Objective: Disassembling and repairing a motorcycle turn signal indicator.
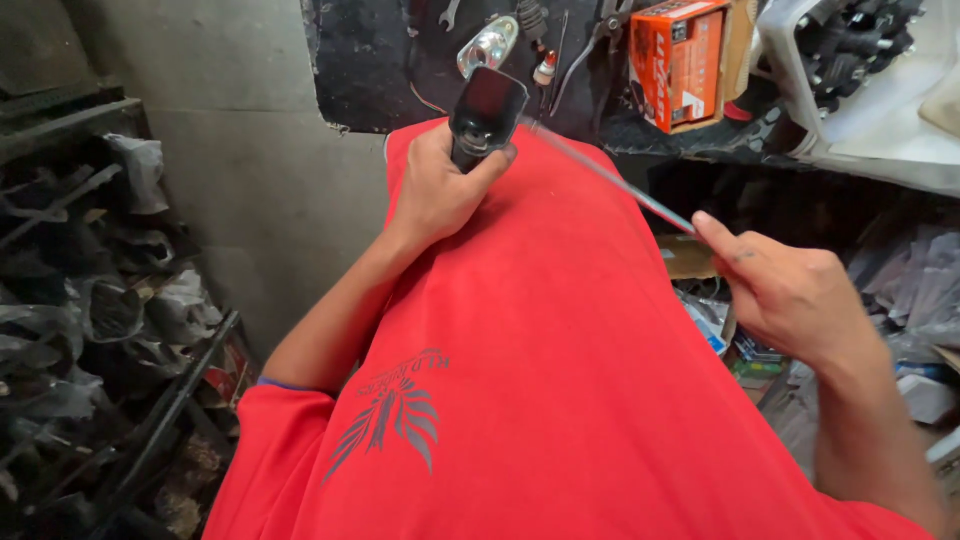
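Overhead, black boxy part [486,112], thin rod [610,180]

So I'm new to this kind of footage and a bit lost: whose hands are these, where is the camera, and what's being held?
The camera sits on a person's head and looks down, so the red shirt filling the picture is their own. The left hand has its grip closed around a black boxy part. The right hand pinches a thin metal rod whose far end reaches that part. Behind them is a dark workbench with hanging tools and an orange box. On the left, racks hold dusty parts.
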